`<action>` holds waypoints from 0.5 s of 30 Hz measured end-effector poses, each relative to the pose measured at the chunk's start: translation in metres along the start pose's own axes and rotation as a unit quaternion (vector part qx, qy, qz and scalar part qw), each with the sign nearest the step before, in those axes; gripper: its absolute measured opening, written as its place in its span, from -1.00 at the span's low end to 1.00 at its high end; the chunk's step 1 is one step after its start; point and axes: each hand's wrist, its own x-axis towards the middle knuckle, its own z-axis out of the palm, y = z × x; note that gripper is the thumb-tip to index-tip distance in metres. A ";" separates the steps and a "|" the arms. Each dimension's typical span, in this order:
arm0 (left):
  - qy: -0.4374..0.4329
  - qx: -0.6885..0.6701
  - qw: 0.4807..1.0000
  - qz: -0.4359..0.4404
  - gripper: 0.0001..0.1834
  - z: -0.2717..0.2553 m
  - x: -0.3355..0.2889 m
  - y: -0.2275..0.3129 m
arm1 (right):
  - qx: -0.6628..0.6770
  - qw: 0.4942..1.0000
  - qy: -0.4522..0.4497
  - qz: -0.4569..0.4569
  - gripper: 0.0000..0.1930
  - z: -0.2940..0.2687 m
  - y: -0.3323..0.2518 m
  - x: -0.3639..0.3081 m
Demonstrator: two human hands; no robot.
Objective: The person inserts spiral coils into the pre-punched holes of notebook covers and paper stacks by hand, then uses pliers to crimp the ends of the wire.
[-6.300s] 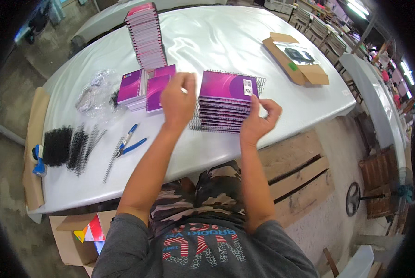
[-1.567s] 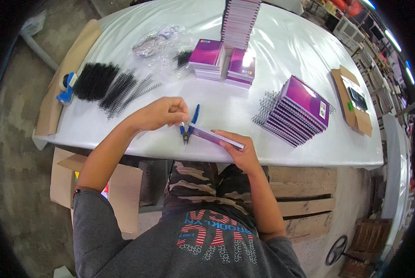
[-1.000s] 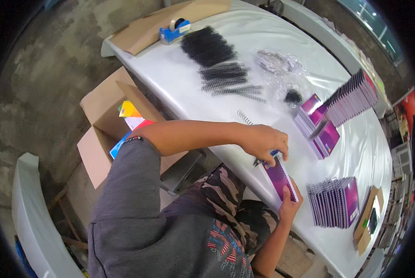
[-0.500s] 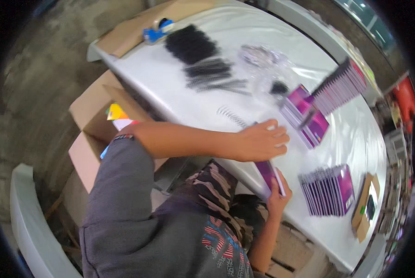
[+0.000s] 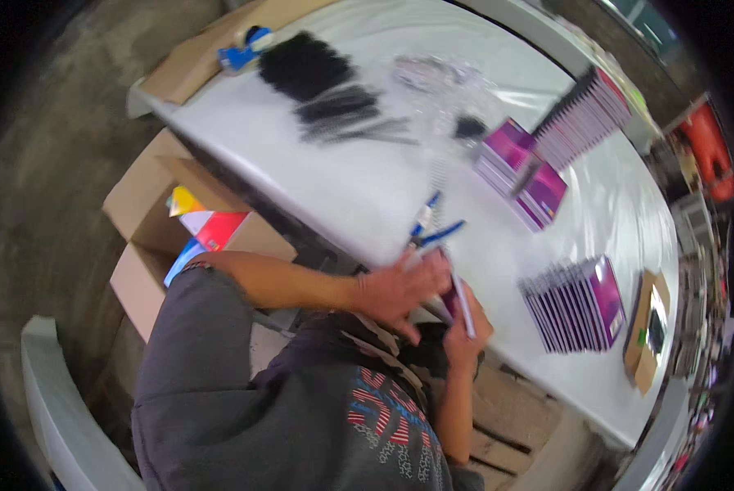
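My right hand (image 5: 468, 329) grips a thin purple notebook (image 5: 451, 304) by its side at the table's near edge. My left hand (image 5: 404, 288), smeared by motion, has its fingers spread against or just over the notebook's upper part; whether it touches is hard to tell. Just beyond the notebook lie blue-handled pliers (image 5: 424, 229) on the table. A loose wire spiral coil (image 5: 438, 182) stretches away behind them.
Purple notebooks stand in a row (image 5: 573, 307) at right, with more stacks (image 5: 521, 173) behind. Black spiral coils (image 5: 305, 67), clear plastic bags (image 5: 436, 78) and a blue tape dispenser (image 5: 237, 57) lie farther off. An open cardboard box (image 5: 142, 214) with colourful packages stands at left.
My left hand has drawn back toward me and left, uncovering the pliers. The notebook, still in my right hand, has come slightly left. The whole view has shifted a little.
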 end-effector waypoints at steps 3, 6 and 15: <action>0.102 0.058 0.993 0.019 0.18 -0.020 0.027 -0.005 | 0.015 1.000 0.016 0.004 -0.74 -0.005 0.002 -0.003; 0.170 0.079 0.973 -0.137 0.18 -0.034 0.054 -0.020 | -0.030 0.999 -0.010 -0.023 -0.75 0.005 0.000 -0.015; 0.171 -0.029 0.981 -0.092 0.07 -0.020 0.050 -0.020 | -0.072 0.995 -0.002 -0.068 -0.75 0.006 0.000 -0.012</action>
